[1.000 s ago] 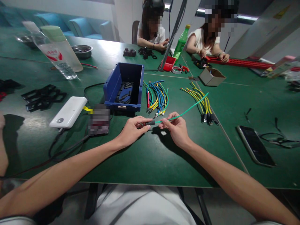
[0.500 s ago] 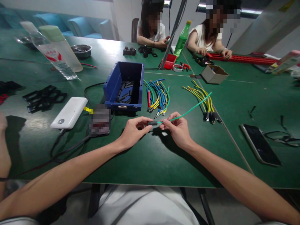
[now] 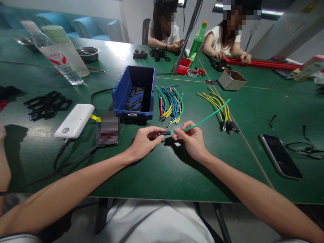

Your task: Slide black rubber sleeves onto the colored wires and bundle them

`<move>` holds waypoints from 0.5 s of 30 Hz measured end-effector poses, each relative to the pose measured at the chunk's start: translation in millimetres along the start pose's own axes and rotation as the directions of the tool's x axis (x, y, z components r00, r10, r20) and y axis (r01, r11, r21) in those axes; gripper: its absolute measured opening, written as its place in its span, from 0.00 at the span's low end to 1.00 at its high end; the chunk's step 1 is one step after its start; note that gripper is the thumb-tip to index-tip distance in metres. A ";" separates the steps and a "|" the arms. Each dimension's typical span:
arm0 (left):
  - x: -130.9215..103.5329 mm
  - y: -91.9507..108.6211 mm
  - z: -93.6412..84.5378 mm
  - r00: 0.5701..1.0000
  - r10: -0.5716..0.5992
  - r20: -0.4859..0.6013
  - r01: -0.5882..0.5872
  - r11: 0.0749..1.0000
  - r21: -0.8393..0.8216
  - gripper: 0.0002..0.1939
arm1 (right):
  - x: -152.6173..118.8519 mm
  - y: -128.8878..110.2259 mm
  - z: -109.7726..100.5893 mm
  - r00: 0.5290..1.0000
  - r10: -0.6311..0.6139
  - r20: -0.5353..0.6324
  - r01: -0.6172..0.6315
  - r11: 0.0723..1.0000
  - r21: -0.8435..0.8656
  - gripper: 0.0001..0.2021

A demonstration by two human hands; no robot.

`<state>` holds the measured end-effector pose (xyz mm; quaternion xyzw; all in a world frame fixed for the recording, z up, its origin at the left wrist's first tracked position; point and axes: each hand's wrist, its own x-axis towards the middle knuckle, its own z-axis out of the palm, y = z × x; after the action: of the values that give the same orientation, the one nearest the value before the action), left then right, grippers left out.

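Between finger and thumb, my left hand (image 3: 145,141) pinches a short black sleeve (image 3: 165,133). A green wire (image 3: 206,119) enters the sleeve's right end, and my right hand (image 3: 191,139) grips that wire close by. The wire's free end rises to the right. Just beyond my hands lies a bundle of blue, green and yellow wires (image 3: 173,101) with metal ring terminals. Farther right are yellow wires (image 3: 215,104) whose near ends carry black sleeves (image 3: 229,126). A blue bin (image 3: 133,115) behind my left hand holds more black sleeves (image 3: 136,101).
A white power bank (image 3: 75,121) and a cabled device (image 3: 108,130) lie to the left, near bottles (image 3: 60,62). At right are a phone (image 3: 280,157) and glasses (image 3: 303,148). A small cardboard box (image 3: 231,81) and a pole (image 3: 187,37) stand farther back. Two people sit across the table.
Almost nothing differs. Both hands keep the same grip on the sleeve and the green wire, and the wire's free end has shifted very slightly right.
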<state>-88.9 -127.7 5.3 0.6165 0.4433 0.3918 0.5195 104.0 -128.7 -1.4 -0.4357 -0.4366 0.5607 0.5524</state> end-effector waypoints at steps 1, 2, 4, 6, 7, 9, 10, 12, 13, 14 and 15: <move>0.0 -0.1 -0.1 1.000 -0.005 0.009 0.005 1.000 -0.008 0.17 | -0.1 -0.1 -0.1 1.000 0.000 0.003 0.000 1.000 0.002 0.16; 0.1 -0.2 -0.1 1.000 -0.010 0.018 0.011 1.000 -0.016 0.17 | -0.2 -0.1 -0.1 1.000 -0.001 0.005 0.001 1.000 0.005 0.15; 0.2 -0.2 -0.1 0.999 -0.018 0.035 0.019 0.999 -0.028 0.17 | -0.5 -0.1 -0.2 1.000 -0.002 0.009 0.002 1.000 0.011 0.15; 0.4 -0.3 -0.1 0.999 -0.023 0.046 0.025 0.999 -0.032 0.17 | -0.8 -0.1 0.1 1.000 -0.004 0.012 0.004 1.000 0.014 0.15; 0.5 -0.4 -0.1 0.998 -0.025 0.051 0.027 0.999 -0.032 0.17 | -1.0 -0.1 0.3 1.000 -0.005 0.014 0.005 1.000 0.012 0.15; 0.7 -1.1 -0.1 0.998 -0.029 0.059 0.031 0.999 -0.029 0.17 | -1.2 0.1 0.7 1.000 -0.007 0.019 0.006 1.000 0.008 0.15; 0.8 -1.6 -0.2 0.998 -0.029 0.060 0.031 0.999 -0.027 0.17 | -1.3 0.2 0.8 1.000 -0.008 0.020 0.008 1.000 0.007 0.15; 1.1 -2.5 -0.4 0.998 -0.026 0.058 0.027 0.999 -0.023 0.17 | -1.3 0.5 0.6 1.000 -0.009 0.023 0.009 1.000 0.007 0.16; 1.2 -2.7 -0.5 0.998 -0.023 0.058 0.024 1.000 -0.019 0.17 | -1.2 0.7 0.4 1.000 -0.008 0.024 0.008 1.000 0.008 0.16; 1.4 -2.8 -0.5 0.998 -0.021 0.060 0.022 1.000 -0.016 0.17 | -1.1 0.9 0.1 1.000 -0.006 0.025 0.006 1.000 0.007 0.16; 1.5 -2.7 -0.6 0.998 -0.021 0.063 0.022 1.000 -0.014 0.17 | -0.9 1.2 -0.2 1.000 -0.004 0.024 0.004 1.000 0.006 0.15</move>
<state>-89.4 -125.9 2.7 0.6200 0.4305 0.3700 0.5417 103.9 -129.6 -2.6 -0.4263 -0.4425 0.5662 0.5493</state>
